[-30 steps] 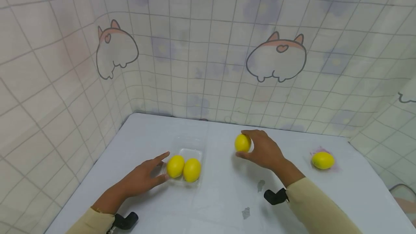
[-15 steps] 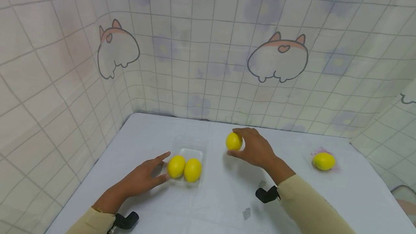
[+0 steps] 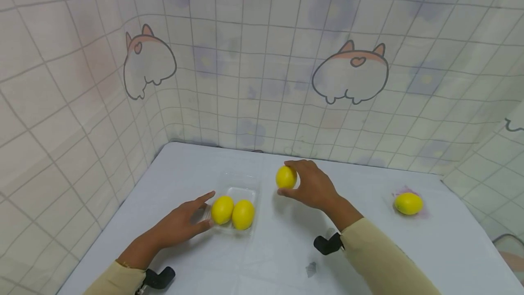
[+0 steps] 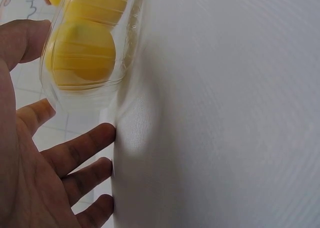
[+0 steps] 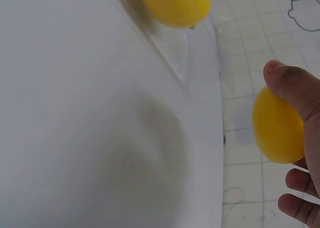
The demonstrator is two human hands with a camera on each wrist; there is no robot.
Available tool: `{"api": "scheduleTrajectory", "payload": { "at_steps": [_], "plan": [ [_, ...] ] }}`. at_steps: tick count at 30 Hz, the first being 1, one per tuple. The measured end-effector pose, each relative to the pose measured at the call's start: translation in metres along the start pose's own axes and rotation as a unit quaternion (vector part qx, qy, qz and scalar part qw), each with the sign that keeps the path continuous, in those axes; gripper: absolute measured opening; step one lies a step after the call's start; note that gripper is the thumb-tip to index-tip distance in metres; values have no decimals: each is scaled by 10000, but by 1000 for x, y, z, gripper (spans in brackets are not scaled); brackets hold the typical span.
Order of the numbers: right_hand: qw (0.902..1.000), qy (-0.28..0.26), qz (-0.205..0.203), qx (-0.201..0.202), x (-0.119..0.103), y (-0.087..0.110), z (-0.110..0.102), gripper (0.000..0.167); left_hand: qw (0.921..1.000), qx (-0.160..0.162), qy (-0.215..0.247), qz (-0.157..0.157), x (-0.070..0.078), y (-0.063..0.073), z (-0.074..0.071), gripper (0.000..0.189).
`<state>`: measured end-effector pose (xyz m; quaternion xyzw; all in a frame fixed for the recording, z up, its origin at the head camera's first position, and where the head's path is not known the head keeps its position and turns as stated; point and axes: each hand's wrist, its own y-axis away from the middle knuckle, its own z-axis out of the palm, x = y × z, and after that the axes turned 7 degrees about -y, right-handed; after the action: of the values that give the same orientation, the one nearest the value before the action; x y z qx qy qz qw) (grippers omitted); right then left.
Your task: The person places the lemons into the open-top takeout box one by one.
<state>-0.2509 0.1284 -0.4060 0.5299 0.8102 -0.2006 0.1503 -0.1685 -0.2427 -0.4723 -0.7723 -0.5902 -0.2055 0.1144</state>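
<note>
My right hand (image 3: 313,185) holds a yellow lemon (image 3: 286,177) between thumb and fingers above the table, right of a clear plastic box (image 3: 241,193). In the right wrist view that lemon (image 5: 278,127) hangs over its shadow. Two more lemons (image 3: 222,210) sit side by side in the near half of the box. My left hand (image 3: 180,222) lies at the box's left side with fingers spread. In the left wrist view its thumb (image 4: 31,37) is against or close to the box wall (image 4: 82,89); contact is hard to tell.
Another lemon (image 3: 408,203) lies on a pinkish patch at the table's right. The white table (image 3: 278,258) meets a hanging grid-patterned cloth (image 3: 262,81) at the back and left. A small grey mark (image 3: 311,269) shows near the front.
My right hand has carried the lemon leftward, closer to the plastic box. The left hand and the lemons in the box stay where they were.
</note>
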Motion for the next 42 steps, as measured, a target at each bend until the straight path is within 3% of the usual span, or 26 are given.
{"api": "scheduleTrajectory", "payload": {
  "at_steps": [42],
  "plan": [
    [9989, -66, -260, -392, -46, -22, 32, 85, 9998, -112, 170, 10, 4, 2, -6, 84]
  ]
}}
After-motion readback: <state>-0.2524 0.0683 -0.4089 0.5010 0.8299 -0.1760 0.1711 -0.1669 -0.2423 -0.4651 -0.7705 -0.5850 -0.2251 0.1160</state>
